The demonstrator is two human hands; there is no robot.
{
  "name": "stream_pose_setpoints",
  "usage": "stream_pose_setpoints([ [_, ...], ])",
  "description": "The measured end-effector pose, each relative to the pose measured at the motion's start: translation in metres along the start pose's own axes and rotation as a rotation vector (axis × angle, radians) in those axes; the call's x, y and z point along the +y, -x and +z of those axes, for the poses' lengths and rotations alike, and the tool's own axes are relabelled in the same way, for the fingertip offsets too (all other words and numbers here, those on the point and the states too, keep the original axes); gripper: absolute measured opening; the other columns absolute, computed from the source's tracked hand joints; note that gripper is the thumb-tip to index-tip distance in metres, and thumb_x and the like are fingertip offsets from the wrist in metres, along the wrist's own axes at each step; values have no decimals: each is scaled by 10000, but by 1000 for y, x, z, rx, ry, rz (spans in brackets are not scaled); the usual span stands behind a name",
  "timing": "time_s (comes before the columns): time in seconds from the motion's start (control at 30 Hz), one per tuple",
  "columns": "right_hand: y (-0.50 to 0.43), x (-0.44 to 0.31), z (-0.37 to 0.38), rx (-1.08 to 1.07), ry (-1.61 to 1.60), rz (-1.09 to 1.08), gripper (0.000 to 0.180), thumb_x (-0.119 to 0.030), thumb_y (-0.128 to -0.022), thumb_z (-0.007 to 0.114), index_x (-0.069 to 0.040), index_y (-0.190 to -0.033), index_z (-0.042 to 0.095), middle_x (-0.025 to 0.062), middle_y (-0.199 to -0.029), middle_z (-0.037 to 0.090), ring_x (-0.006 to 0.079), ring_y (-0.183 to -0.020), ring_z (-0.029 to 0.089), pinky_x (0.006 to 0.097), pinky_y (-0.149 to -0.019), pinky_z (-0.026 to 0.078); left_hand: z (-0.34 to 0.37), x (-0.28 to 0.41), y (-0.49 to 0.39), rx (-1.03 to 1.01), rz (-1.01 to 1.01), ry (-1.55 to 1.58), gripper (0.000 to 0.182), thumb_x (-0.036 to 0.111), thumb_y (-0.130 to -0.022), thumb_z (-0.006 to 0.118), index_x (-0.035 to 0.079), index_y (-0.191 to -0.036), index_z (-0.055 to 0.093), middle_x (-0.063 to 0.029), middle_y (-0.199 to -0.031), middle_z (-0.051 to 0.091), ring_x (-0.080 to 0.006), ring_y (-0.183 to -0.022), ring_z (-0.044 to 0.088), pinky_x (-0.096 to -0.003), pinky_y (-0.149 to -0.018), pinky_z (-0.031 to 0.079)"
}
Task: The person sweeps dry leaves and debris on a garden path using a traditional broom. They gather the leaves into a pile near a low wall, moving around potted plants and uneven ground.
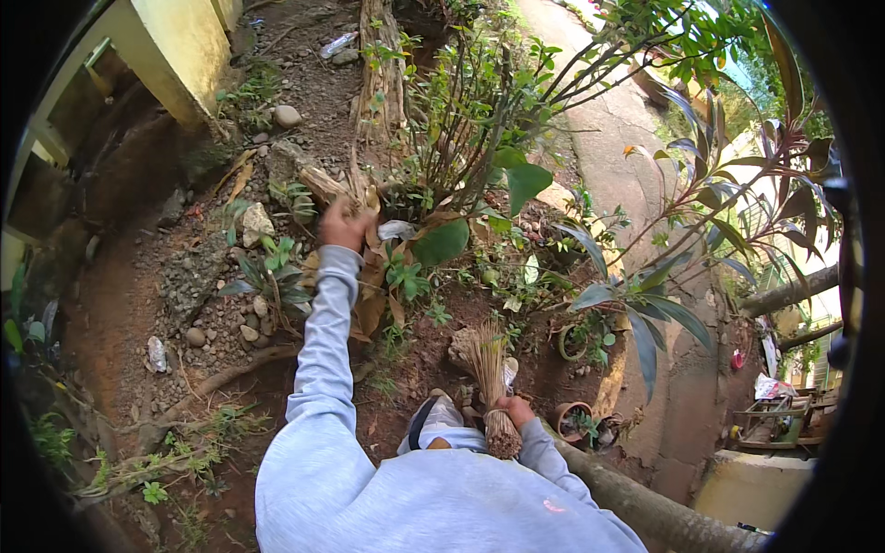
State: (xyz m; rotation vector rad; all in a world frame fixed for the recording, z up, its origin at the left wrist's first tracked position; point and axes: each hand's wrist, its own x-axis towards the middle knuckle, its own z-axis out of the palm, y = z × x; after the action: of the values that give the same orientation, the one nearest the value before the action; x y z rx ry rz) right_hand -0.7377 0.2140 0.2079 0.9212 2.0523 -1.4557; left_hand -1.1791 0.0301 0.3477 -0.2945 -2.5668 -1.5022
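Observation:
My right hand (pixel 516 413), low at the front of my body, is closed around the bound handle of a stick broom (pixel 487 366). The broom's thin bristles fan upward over the soil. My left hand (pixel 346 226) reaches forward to the base of a leafy shrub (pixel 477 148), where it is blurred by motion. Large dry brown leaves (pixel 371 294) lie right beside and below it, and a piece of white plastic (pixel 396 229) is just to its right. Whether its fingers hold any of the leaves is hidden by the blur.
A tree trunk (pixel 622 484) slants along the lower right, near a small plant pot (pixel 572 420). Exposed roots (pixel 228 373), stones (pixel 257 225) and a clear plastic bottle (pixel 339 45) are on the ground. A concrete path (pixel 615 180) runs along the right; a yellow wall (pixel 180 55) stands upper left.

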Motion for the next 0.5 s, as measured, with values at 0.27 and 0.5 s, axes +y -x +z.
stream_pose_setpoints([
  [0.27, -2, -27, -1, -5, 93, -100, 253, -263, -736, 503, -64, -821, 634, 132, -806, 610, 248, -775, 575, 351, -709, 423, 83, -3, 37, -431, -231, -840, 1045, 349, -549, 754, 144, -1349, 113, -188, -1352, 150, -411, -1117, 365, -463, -928, 346],
  [0.5, -1, -28, -13, -98, 411, -221, 250, -323, -685, 525, -167, -839, 646, 127, -826, 618, 311, -807, 583, 387, -710, 431, 116, -22, 11, -583, -180, -918, 873, 192, -671, 662, 113, -1346, 114, -150, -1318, 294, -376, -997, 499, -430, -831, 433],
])
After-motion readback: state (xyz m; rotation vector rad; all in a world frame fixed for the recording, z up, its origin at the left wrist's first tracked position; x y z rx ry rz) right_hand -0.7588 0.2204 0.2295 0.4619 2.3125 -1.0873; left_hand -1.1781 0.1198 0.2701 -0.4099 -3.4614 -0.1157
